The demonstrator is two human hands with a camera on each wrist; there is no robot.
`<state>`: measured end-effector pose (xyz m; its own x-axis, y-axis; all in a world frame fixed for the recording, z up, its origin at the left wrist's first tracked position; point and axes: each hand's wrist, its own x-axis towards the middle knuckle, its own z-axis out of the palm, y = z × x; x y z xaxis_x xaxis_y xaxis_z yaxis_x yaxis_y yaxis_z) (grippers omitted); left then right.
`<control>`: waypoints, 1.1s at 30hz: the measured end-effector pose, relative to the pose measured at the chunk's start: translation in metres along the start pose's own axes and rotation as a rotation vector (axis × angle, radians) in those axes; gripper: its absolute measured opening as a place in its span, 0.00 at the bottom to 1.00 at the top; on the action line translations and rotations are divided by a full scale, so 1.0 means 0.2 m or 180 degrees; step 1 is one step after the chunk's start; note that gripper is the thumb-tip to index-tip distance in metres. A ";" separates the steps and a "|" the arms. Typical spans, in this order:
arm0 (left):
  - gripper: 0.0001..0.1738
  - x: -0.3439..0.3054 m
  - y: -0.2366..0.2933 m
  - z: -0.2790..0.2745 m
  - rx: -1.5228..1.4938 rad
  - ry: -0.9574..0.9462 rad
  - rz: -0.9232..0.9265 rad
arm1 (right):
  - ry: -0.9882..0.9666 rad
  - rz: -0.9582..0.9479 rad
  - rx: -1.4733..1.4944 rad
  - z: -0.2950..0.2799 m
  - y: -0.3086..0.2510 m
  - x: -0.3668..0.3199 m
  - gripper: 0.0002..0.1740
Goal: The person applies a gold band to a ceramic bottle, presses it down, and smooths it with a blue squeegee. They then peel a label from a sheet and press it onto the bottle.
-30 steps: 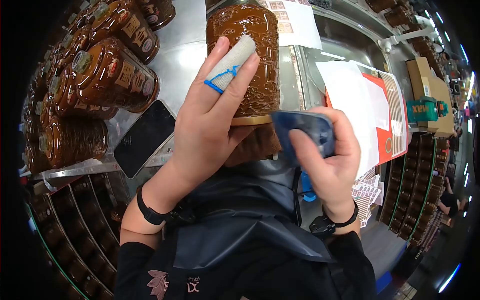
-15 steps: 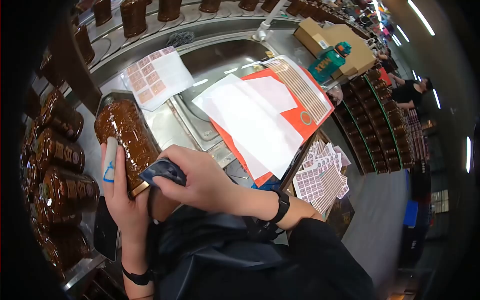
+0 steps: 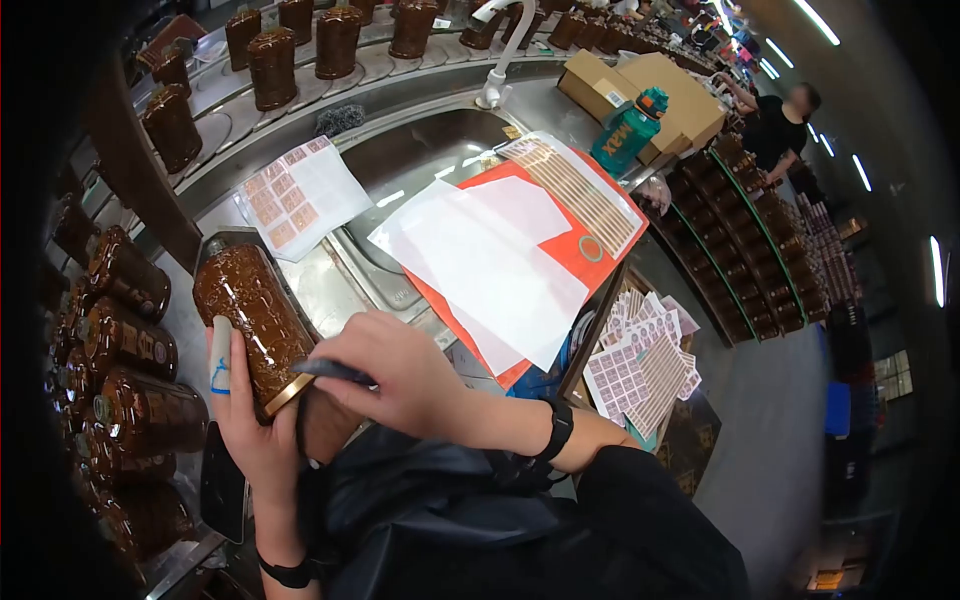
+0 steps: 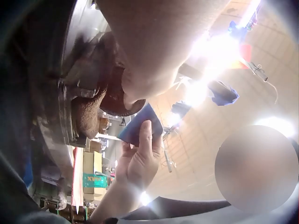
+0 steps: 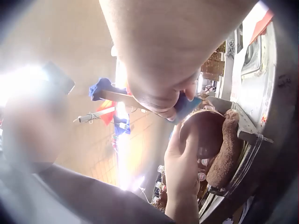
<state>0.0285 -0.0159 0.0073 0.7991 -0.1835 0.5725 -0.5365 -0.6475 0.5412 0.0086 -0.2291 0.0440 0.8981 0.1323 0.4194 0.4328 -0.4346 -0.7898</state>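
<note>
A brown glazed jar [image 3: 250, 310] with a raised pattern and a gold band at its base lies on its side at the bench's left. My left hand [image 3: 245, 420] grips it near the base, fingers along its left side and thumb at the bottom end. One finger wears a grey knitted sleeve [image 3: 221, 345] with blue thread. In my right hand [image 3: 395, 370] a flat dark blue scraper [image 3: 335, 371] is pinched, its edge close over the gold band. The left wrist view shows the scraper's broad face [image 4: 144, 125] under my right thumb.
More brown jars [image 3: 135, 340] stand at the left, beside a phone [image 3: 222, 485]. Label sheets [image 3: 300, 195] lie beyond the jar. White papers [image 3: 490, 260] on a red folder cover part of the sink [image 3: 425, 135]. A green bottle [image 3: 628, 135] and a person stand farther off.
The head view has swung right, showing the sink and papers. My right hand has come over to the jar's base end, and the scraper has turned edge-on. My left hand keeps its grip.
</note>
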 end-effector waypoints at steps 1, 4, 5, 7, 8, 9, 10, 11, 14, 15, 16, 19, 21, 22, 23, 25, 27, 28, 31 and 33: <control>0.46 0.00 0.01 0.00 0.0027 -0.0026 0.0000 | -0.0052 -0.0257 -0.0234 0.00 -0.01 0.00 0.14; 0.44 0.01 0.04 -0.01 0.0098 -0.0047 -0.0007 | -0.0131 -0.0625 -0.0635 0.03 -0.04 -0.01 0.20; 0.43 0.02 0.05 -0.01 0.0149 -0.0058 0.0026 | -0.0074 -0.0794 -0.0695 0.04 -0.04 -0.02 0.20; 0.42 0.04 0.07 -0.01 0.0228 -0.0049 0.0102 | -0.0034 -0.0990 -0.0748 0.05 -0.05 -0.01 0.21; 0.42 0.04 0.07 -0.01 0.0234 -0.0021 0.0084 | -0.0013 -0.1036 -0.0780 0.05 -0.06 -0.01 0.21; 0.41 0.05 0.07 -0.01 0.0219 -0.0049 0.0100 | 0.0007 -0.1081 -0.0812 0.05 -0.06 -0.01 0.21; 0.40 0.05 0.07 -0.01 0.0202 -0.0087 0.0118 | -0.0014 -0.1093 -0.0809 0.05 -0.06 0.00 0.21; 0.40 0.05 0.06 -0.02 0.0203 -0.0075 0.0102 | -0.0016 -0.1070 -0.0848 0.05 -0.05 0.01 0.21; 0.38 0.06 0.06 -0.02 0.0189 -0.0022 0.0082 | -0.0072 -0.1119 -0.0893 0.04 -0.06 0.01 0.20; 0.38 0.06 0.05 -0.02 0.0157 -0.0005 0.0080 | -0.0107 -0.1178 -0.0895 0.04 -0.06 0.01 0.20; 0.38 0.06 0.05 -0.02 0.0127 0.0007 0.0075 | -0.0128 -0.1194 -0.0889 0.05 -0.06 0.01 0.20; 0.38 0.07 0.05 -0.03 0.0119 -0.0029 0.0079 | -0.0105 -0.1179 -0.0981 0.04 -0.07 0.02 0.19; 0.38 0.06 0.05 -0.03 0.0101 0.0002 0.0055 | -0.0062 -0.1256 -0.1137 0.05 -0.07 0.05 0.17; 0.38 0.06 0.04 -0.03 0.0071 0.0019 0.0055 | -0.0077 -0.1263 -0.1127 0.06 -0.07 0.04 0.17; 0.39 0.05 0.04 -0.03 0.0046 0.0045 0.0067 | -0.0047 -0.1322 -0.1080 0.06 -0.08 0.04 0.17; 0.39 0.05 0.04 -0.02 0.0031 0.0026 0.0045 | -0.0029 -0.1377 -0.1028 0.06 -0.07 0.04 0.17; 0.40 0.05 0.03 -0.03 0.0020 0.0005 0.0028 | -0.0026 -0.1184 -0.1200 0.04 -0.06 0.06 0.17; 0.40 0.05 0.03 -0.02 0.0016 0.0019 0.0011 | -0.0036 -0.1195 -0.1191 0.05 -0.06 0.06 0.17; 0.41 0.05 0.03 -0.03 0.0025 0.0027 -0.0019 | -0.0042 -0.1302 -0.1144 0.06 -0.08 0.05 0.16; 0.41 0.04 0.03 -0.02 0.0040 0.0019 -0.0020 | -0.0065 -0.1124 -0.1221 0.05 -0.05 0.05 0.21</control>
<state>0.0314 -0.0176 0.0182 0.8009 -0.1750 0.5727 -0.5278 -0.6580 0.5371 0.0146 -0.2136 0.0525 0.7055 0.3456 0.6187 0.6535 -0.6551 -0.3793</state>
